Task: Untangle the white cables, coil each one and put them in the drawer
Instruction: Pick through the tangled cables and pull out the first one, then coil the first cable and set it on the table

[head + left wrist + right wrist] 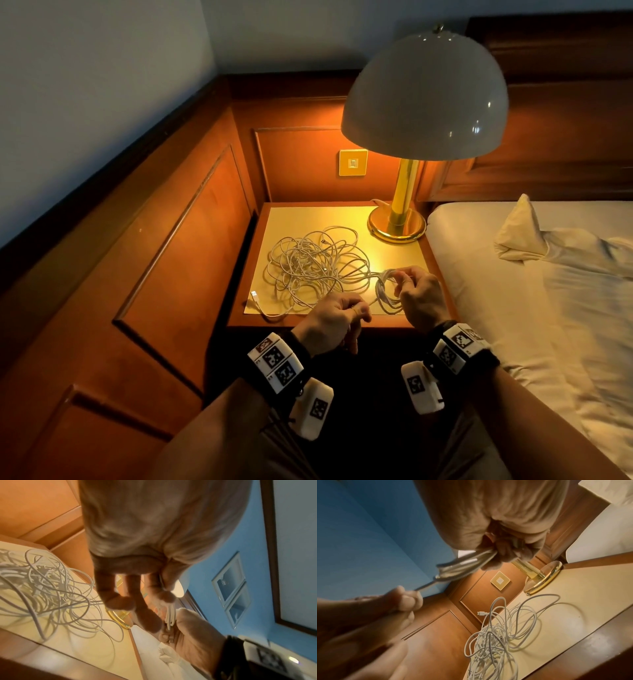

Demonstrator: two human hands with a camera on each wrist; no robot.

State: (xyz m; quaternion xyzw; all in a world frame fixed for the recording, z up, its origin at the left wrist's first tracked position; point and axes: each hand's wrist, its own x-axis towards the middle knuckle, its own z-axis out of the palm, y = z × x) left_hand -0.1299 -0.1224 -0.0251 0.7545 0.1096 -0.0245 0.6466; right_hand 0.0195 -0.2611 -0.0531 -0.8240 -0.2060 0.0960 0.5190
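A loose tangle of white cables lies on the nightstand top, with one USB plug at its front left. My right hand grips a small coil of white cable above the front right corner. In the right wrist view that coil juts out from my curled fingers. My left hand pinches a strand near the front edge; the right wrist view shows this strand running up to the coil. The tangle sits left of my left fingers. No drawer is in view.
A brass lamp base stands at the back right of the nightstand under a wide dome shade. A wall switch sits behind. Wood panelling closes the left side. A bed with white sheets lies to the right.
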